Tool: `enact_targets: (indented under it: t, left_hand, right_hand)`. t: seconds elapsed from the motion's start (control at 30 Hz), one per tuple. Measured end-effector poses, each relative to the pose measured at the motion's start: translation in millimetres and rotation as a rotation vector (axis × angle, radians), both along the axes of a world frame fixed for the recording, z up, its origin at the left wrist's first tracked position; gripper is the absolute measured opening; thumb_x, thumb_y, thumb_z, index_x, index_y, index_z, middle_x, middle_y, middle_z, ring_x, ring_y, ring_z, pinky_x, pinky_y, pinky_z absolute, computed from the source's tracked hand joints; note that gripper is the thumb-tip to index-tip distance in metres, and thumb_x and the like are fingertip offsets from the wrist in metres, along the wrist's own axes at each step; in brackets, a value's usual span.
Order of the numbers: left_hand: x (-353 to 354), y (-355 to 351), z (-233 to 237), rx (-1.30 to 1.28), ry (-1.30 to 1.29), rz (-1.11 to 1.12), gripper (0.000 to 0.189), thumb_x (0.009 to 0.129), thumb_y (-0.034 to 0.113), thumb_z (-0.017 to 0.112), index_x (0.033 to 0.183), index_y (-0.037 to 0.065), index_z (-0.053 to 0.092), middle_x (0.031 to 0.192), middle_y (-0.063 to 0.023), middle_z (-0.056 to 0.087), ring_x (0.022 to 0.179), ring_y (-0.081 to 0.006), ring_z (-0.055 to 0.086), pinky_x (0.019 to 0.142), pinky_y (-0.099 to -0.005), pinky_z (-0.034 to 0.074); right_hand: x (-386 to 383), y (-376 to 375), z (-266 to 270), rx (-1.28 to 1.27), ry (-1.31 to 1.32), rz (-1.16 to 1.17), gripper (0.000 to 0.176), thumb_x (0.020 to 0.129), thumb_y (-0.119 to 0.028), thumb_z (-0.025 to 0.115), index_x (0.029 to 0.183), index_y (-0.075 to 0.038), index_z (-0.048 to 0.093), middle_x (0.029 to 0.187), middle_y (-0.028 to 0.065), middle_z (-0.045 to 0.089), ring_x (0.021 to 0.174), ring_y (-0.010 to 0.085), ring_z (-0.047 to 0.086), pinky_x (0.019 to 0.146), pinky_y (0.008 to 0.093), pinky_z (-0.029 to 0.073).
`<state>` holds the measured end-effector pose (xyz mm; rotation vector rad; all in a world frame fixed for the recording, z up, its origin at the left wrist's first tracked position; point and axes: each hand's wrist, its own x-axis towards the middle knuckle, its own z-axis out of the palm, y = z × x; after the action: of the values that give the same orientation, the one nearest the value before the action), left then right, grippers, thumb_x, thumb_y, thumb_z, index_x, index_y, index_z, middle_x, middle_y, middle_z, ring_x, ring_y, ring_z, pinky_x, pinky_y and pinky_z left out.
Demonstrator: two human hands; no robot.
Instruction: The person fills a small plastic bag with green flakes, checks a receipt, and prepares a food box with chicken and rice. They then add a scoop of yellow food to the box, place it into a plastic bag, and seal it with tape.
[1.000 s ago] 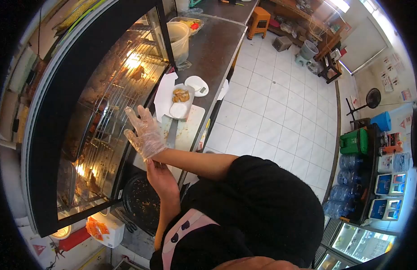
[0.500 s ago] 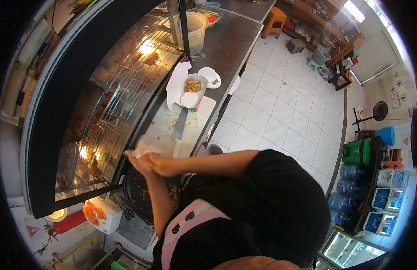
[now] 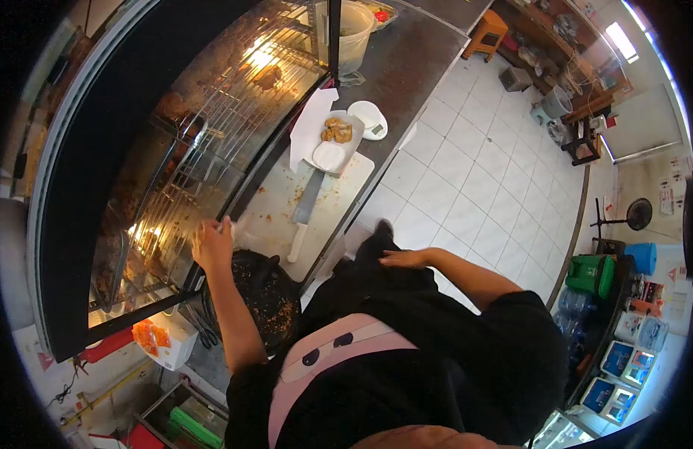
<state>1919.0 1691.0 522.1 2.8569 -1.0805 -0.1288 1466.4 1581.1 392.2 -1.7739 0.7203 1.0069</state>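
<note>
My left hand (image 3: 212, 244) is raised beside the glass of a heated display cabinet (image 3: 245, 168), above the rim of a dark round pan (image 3: 268, 303) with crumbs in it. Its fingers are curled around a bit of crumpled clear plastic (image 3: 233, 229), blurred and partly hidden. Low by my dark-clothed leg, my right hand (image 3: 406, 258) is flat with fingers stretched out and holds nothing. A broad-bladed knife (image 3: 309, 198) with a white handle lies on a crumb-strewn white cutting board (image 3: 346, 198). At the board's far end sits an open paper box (image 3: 307, 135) holding fried pieces (image 3: 337, 131) and a round white cup (image 3: 329, 156).
A white digital scale (image 3: 375, 131) stands right of the box. Farther along the dark counter (image 3: 406, 63) is a clear plastic tub (image 3: 354, 37). A white box with orange packets (image 3: 152, 337) is at lower left. Tiled floor (image 3: 466, 172) lies to the right.
My hands were together around the clear plastic; now they are apart. The right has moved down and right to my leg, while the left has shifted slightly left, keeping the plastic.
</note>
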Motion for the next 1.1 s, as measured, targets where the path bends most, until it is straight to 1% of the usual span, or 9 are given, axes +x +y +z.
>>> enact_targets:
  t: [0.1,0.17,0.23,0.33,0.4,0.5,0.67,0.8,1.1]
  left_hand:
    - [-36,-42,-21,-0.351,0.035,-0.228,0.046,0.092,0.044,0.065,0.115,0.005,0.064,0.11,-0.0121,0.066,0.087,-0.0304,0.066,0.077,-0.0434,0.054]
    - [-88,-84,-61,-0.4,1.071,-0.08,0.053,0.095,0.047,0.061,0.127,0.004,0.057,0.112,-0.0137,0.065,0.086,-0.0241,0.068,0.068,-0.0366,0.056]
    - [-127,-131,-127,-0.431,1.298,0.135,0.065,0.097,0.052,0.056,0.137,0.002,0.047,0.114,-0.0163,0.064,0.086,-0.0199,0.069,0.062,-0.0305,0.057]
    - [-140,-202,-175,-0.388,1.132,0.314,0.074,0.096,0.055,0.053,0.144,0.0,0.039,0.12,-0.0216,0.063,0.096,-0.0275,0.068,0.076,-0.0384,0.058]
    - [-118,-233,-247,-0.15,0.505,0.266,0.074,0.093,0.059,0.053,0.14,0.002,0.045,0.122,-0.024,0.062,0.106,-0.0355,0.065,0.09,-0.0462,0.053]
    - [-108,-233,-250,0.1,0.207,0.027,0.049,0.094,0.041,0.05,0.124,0.003,0.059,0.119,-0.0254,0.063,0.11,-0.0417,0.061,0.094,-0.0485,0.049]
    - [-86,-200,-283,-0.316,0.231,0.1,0.033,0.095,0.023,0.05,0.113,0.002,0.069,0.111,-0.025,0.067,0.109,-0.0379,0.062,0.094,-0.0462,0.049]
    - [-141,-198,-202,-0.671,0.57,0.509,0.051,0.101,0.036,0.045,0.118,-0.007,0.064,0.12,-0.0266,0.064,0.112,-0.0401,0.062,0.096,-0.0446,0.048]
    - [-222,-330,-213,-0.391,0.428,0.182,0.053,0.1,0.042,0.048,0.103,-0.006,0.069,0.095,-0.0214,0.071,0.09,-0.0356,0.068,0.084,-0.0446,0.051]
  right_hand:
    - [-48,-16,-23,-0.044,0.18,-0.191,0.07,0.096,-0.064,0.043,0.136,-0.008,0.055,0.142,0.0175,0.05,0.134,0.0339,0.044,0.111,0.0433,0.035]
    - [-72,-27,-42,-0.147,0.248,-0.313,0.069,0.095,-0.065,0.044,0.131,-0.008,0.06,0.136,0.0169,0.058,0.129,0.0344,0.051,0.108,0.0431,0.039]
    - [-97,-36,-57,-0.276,0.111,-0.432,0.063,0.094,-0.061,0.049,0.125,-0.008,0.064,0.126,0.0159,0.064,0.12,0.0331,0.059,0.103,0.0418,0.044]
    - [-133,-58,-64,-0.262,-0.173,-0.772,0.044,0.093,-0.043,0.062,0.12,-0.008,0.067,0.118,0.0148,0.069,0.11,0.0299,0.065,0.097,0.0397,0.049]
    - [-163,-77,-53,-0.221,-0.25,-0.859,0.045,0.093,-0.043,0.062,0.121,-0.008,0.067,0.119,0.0147,0.069,0.11,0.0298,0.065,0.096,0.0395,0.049]
    - [-237,-100,-60,-0.358,-0.208,-0.896,0.044,0.093,-0.042,0.061,0.122,-0.009,0.066,0.116,0.0163,0.07,0.109,0.0326,0.066,0.095,0.04,0.051]
    - [-368,-142,-54,-0.513,-0.006,-0.953,0.045,0.092,-0.041,0.061,0.12,-0.006,0.066,0.11,0.0186,0.071,0.106,0.034,0.067,0.093,0.0404,0.052]
    - [-442,-186,-65,-0.535,0.147,-0.965,0.046,0.091,-0.04,0.063,0.121,-0.005,0.065,0.109,0.0195,0.071,0.107,0.0351,0.066,0.094,0.0409,0.052]
    - [-400,-374,-87,-0.456,-0.014,-0.712,0.049,0.091,-0.045,0.062,0.123,-0.007,0.064,0.114,0.0185,0.07,0.107,0.0356,0.066,0.094,0.0413,0.052]
